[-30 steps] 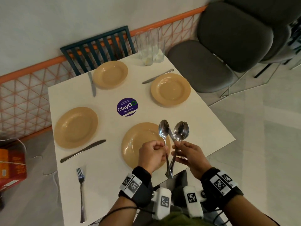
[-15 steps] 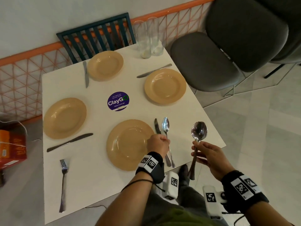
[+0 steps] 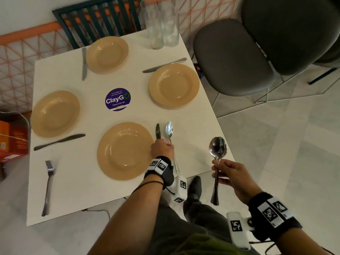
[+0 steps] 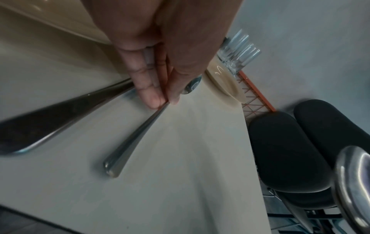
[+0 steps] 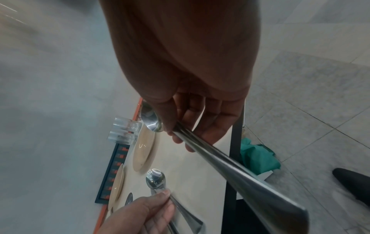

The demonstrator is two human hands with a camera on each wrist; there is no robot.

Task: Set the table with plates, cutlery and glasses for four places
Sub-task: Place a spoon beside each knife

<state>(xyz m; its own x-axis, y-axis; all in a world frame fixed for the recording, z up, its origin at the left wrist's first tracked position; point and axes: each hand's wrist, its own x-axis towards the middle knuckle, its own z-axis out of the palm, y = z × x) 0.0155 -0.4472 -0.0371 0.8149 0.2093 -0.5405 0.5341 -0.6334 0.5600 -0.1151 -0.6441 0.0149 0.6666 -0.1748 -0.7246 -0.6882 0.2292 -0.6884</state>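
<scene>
On the white table (image 3: 77, 181) stand several tan plates. My left hand (image 3: 161, 149) pinches the handle of a spoon (image 3: 169, 130) that lies on the table right of the near plate (image 3: 125, 150), beside a knife (image 3: 158, 131). In the left wrist view its fingers (image 4: 152, 95) pinch the thin spoon handle (image 4: 130, 142), with the knife handle (image 4: 50, 120) alongside. My right hand (image 3: 231, 178) holds a stack of spoons (image 3: 218, 148) upright off the table's right edge; its fingers grip their handles (image 5: 230, 161).
Knives lie by the other plates (image 3: 173, 85) (image 3: 107, 54) (image 3: 55, 113). A fork (image 3: 48, 186) lies at the near left. Tall glasses (image 3: 161, 23) stand at the far corner. A purple sticker (image 3: 117, 98) marks the table's middle. Grey chairs (image 3: 239, 57) stand to the right.
My hands have parted. The left brought one spoon down flat onto the table beside the knife; the right moved right with the other spoons, off the table's edge.
</scene>
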